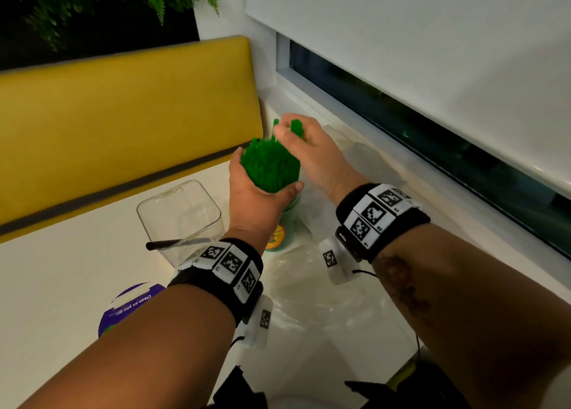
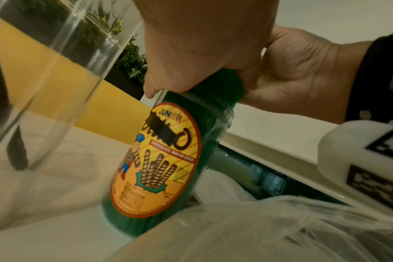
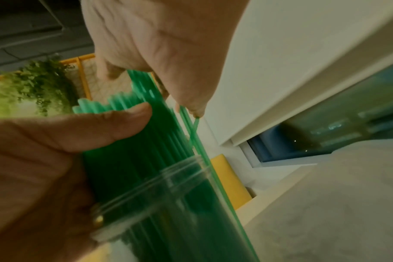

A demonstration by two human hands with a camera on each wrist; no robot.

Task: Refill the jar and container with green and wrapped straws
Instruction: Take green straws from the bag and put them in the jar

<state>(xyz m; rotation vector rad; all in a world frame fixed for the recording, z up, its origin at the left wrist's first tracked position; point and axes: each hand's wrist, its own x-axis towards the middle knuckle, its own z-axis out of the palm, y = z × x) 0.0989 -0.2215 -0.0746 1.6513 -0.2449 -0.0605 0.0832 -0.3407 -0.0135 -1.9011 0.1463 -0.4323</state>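
Note:
A clear jar (image 1: 279,234) with a yellow wafer-stick label (image 2: 159,159) stands on the white table, packed with upright green straws (image 1: 270,164). My left hand (image 1: 256,192) grips the bundle just above the jar's rim (image 3: 168,177), thumb on the near side. My right hand (image 1: 306,149) is above and behind the bundle and pinches a few green straws (image 3: 191,124) at their tops. These straws stand higher than the rest and run down into the jar. A clear square container (image 1: 179,217) stands to the left of the jar with one dark straw-like stick (image 1: 173,243) in it.
Crumpled clear plastic bag (image 1: 312,288) lies on the table to the right of and in front of the jar. A purple round lid (image 1: 129,303) lies near the front left. A yellow bench back (image 1: 123,115) runs behind the table and a window sill (image 1: 386,161) along the right.

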